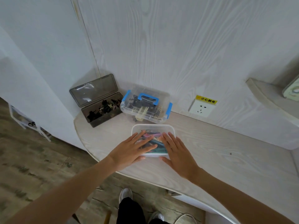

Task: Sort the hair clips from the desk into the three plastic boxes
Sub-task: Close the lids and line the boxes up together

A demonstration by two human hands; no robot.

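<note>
Nearest me, my left hand and right hand lie flat with straight fingers on the lid of the clear plastic box, one on each side, thumbs at its near edge. Neither hand curls round anything; both are simply pressing on the lid. Through the lid, between my hands, I can see coloured hair clips in pink, teal and dark tones, partly hidden by my fingers. The box sits near the rounded near-left edge of the pale wood-grain desk.

Just beyond it stands a clear box with blue latches and a blue handle, lid closed, holding dark and cream clips. To its left, nearly touching, is a smoky grey box with its lid tipped up against the wall and small dark clips inside.

On the far wall, right of the boxes, is a white socket with a yellow warning sticker above it. Below the desk I see my shoes and the wooden floor.
</note>
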